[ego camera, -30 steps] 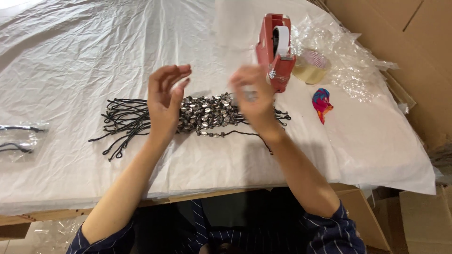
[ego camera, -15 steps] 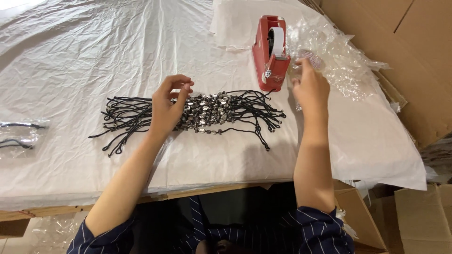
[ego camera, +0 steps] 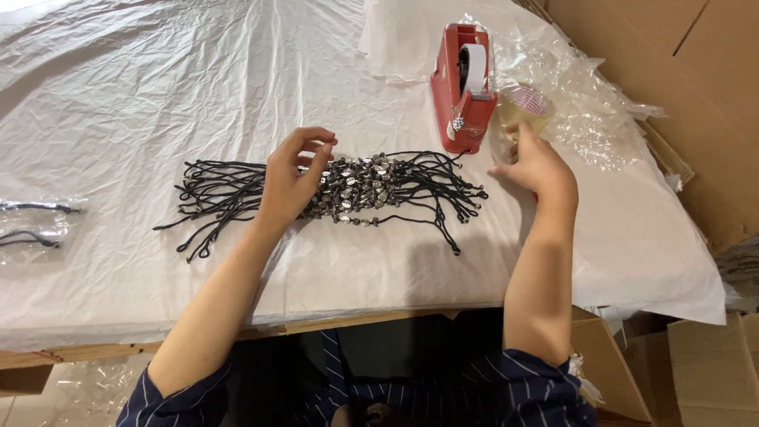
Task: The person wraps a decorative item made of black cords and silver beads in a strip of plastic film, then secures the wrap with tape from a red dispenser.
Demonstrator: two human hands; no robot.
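While bagged cords [ego camera: 35, 221] lie at the far left of the worktop [ego camera: 158, 95], the left hand [ego camera: 292, 178] rests on the heap of beaded black cords [ego camera: 356, 190], steadying it, fingers curled, pinching nothing visible. Right hand [ego camera: 534, 162], grip open, reaches by the tape roll [ego camera: 523, 107] beside the red dispenser [ego camera: 462, 87].

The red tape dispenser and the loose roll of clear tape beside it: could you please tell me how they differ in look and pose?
The red tape dispenser is an opaque, heavy-looking block standing upright, with a white roll mounted in it; the loose roll of clear tape is see-through and yellowish, with no holder. The dispenser stands untouched, while the right hand is close under the loose roll. Both sit on the white sheet, by the crumpled clear plastic.
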